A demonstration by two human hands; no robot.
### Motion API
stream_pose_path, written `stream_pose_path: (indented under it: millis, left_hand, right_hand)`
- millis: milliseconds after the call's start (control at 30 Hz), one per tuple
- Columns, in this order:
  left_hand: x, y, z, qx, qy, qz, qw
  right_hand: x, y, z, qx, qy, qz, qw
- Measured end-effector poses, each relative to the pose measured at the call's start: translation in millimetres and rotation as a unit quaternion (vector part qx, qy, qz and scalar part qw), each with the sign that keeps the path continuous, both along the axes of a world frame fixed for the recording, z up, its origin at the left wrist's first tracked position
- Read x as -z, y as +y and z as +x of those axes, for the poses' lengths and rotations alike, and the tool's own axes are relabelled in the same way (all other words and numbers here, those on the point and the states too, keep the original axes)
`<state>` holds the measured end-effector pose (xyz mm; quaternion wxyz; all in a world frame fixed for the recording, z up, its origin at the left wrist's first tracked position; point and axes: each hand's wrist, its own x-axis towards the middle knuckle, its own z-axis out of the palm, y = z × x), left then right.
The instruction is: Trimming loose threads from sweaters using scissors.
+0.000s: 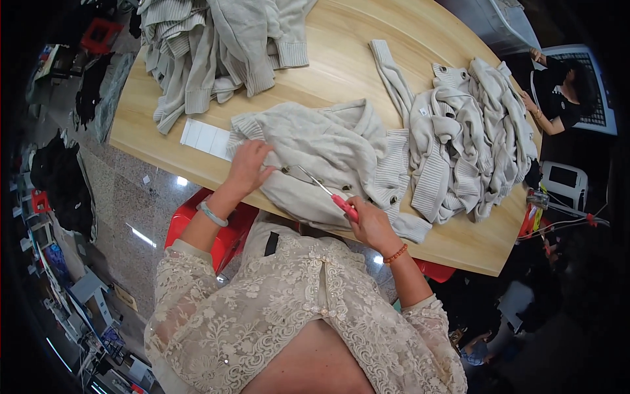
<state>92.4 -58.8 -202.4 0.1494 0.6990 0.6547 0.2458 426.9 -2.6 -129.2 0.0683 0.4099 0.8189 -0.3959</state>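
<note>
A light grey knit cardigan [315, 134] with dark buttons lies spread on the table in front of me. My left hand [248, 167] rests at its ribbed left edge, thumb and fingers apart. Closed in my right hand [372, 224] is a red-handled tool [344, 205] with a slim metal shaft. The shaft points up and left over the button front, its thin tip close to a button [285, 170]. I cannot make out the tip's exact shape. Beside the left hand, a white strip marked off in sections [205, 138] lies partly under the cardigan.
More grey cardigans lie heaped at the far left [223, 46] and at the right [459, 144] of the wooden table [341, 26]. Red stools [230, 246] stand under its near edge. Another person [558, 92] is beyond the right end, near a large pale bin [489, 23].
</note>
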Motion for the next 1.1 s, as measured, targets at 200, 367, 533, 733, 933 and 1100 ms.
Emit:
stream_pose_path:
  millis: [200, 367, 533, 733, 933, 1100]
  left_hand:
    - [50, -6, 36, 0.008, -0.151, -0.084, 0.985]
    - [46, -1, 20, 0.011, -0.195, -0.093, 0.976]
    - [46, 5, 2, 0.013, -0.185, -0.122, 0.975]
    - [43, 16, -39, -0.028, -0.148, -0.122, 0.981]
    - [5, 18, 34, 0.039, -0.029, -0.034, 0.998]
    - [38, 14, 49, 0.007, -0.107, -0.068, 0.992]
  right_hand:
    - [-9, -10, -4, -0.036, -0.055, 0.005, 0.998]
    - [3, -11, -5, -0.009, -0.008, -0.029, 1.0]
    - [47, 28, 15, 0.119, 0.087, -0.014, 0.989]
    - [43, 63, 34, 0.176, 0.108, 0.0, 0.978]
    - [12, 33, 41, 0.071, 0.022, 0.012, 0.997]
    - [6, 6, 22, -0.018, -0.062, -0.01, 0.998]
